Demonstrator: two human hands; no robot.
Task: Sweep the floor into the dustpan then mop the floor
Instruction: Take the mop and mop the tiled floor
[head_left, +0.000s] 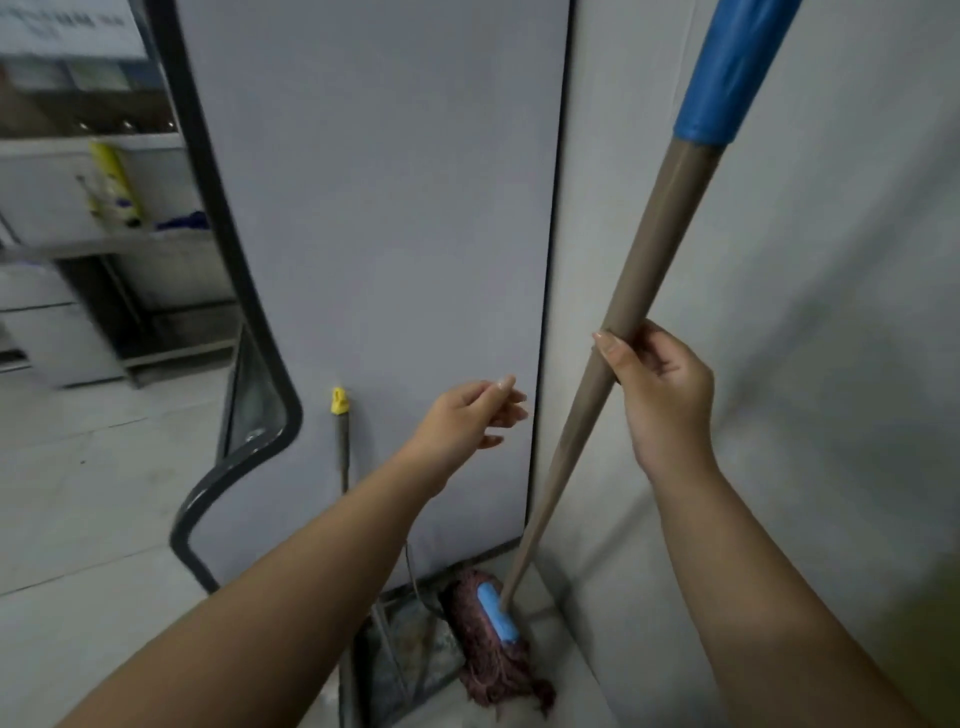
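One camera only, worn on head. Looks forward and down into corner, close to wall (374, 208). Both arms reach out from bottom edge. Floor (78, 493) at left.

My right hand (660, 395) grips tan mop handle (613, 332), right of centre. My left hand (467, 418) empty at centre, fingers loose, apart from handle. Reddish mop head (485, 649) on floor (78, 493), bottom centre, beside metal dustpan (410, 649). Yellow-capped pole (340, 436) leans against grey panel (374, 234).
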